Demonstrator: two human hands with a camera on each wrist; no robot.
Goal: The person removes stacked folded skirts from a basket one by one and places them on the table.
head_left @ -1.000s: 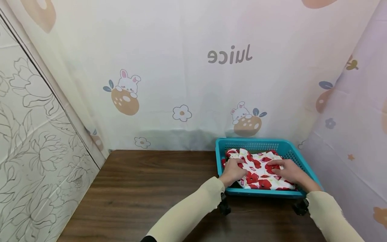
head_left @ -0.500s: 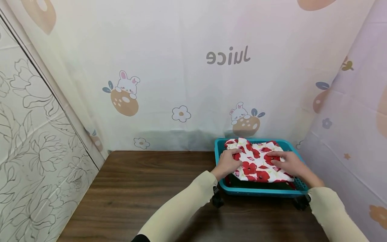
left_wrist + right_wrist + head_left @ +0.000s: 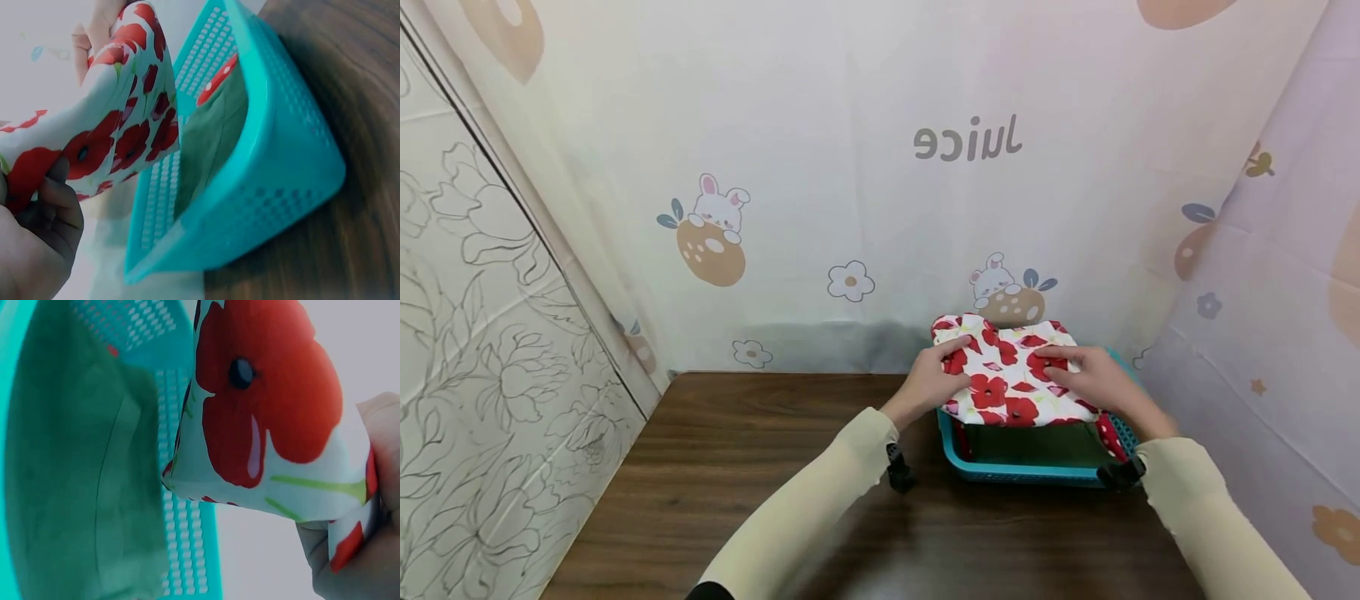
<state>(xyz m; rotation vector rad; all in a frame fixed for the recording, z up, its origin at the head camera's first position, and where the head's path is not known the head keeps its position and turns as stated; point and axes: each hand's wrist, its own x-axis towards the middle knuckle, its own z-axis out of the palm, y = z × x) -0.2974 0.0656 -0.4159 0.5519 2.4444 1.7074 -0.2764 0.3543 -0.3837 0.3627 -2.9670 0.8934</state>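
Note:
A folded white cloth with red poppies [image 3: 1000, 379] is held above the turquoise basket [image 3: 1030, 473]. My left hand [image 3: 931, 385] pinches its left side, thumb and fingers closed on the fabric, as the left wrist view also shows. On the opposite side my right hand [image 3: 1101, 382] grips the cloth; in the right wrist view a fold of it is caught between thumb and fingers. The cloth hides the basket's back part. Dark green fabric [image 3: 215, 134] lies inside the basket, with red, white-dotted fabric [image 3: 219, 80] at its edge.
The basket stands at the right of the brown wooden table [image 3: 760, 467], near the back curtain [image 3: 850, 192] printed with rabbits and fruit. Another curtain [image 3: 1270, 350] runs close along the right side. A flower-patterned panel [image 3: 497, 375] stands on the left.
Both hands have lifted the poppy cloth out of the basket and shifted it a little left. The green fabric beneath has come into view.

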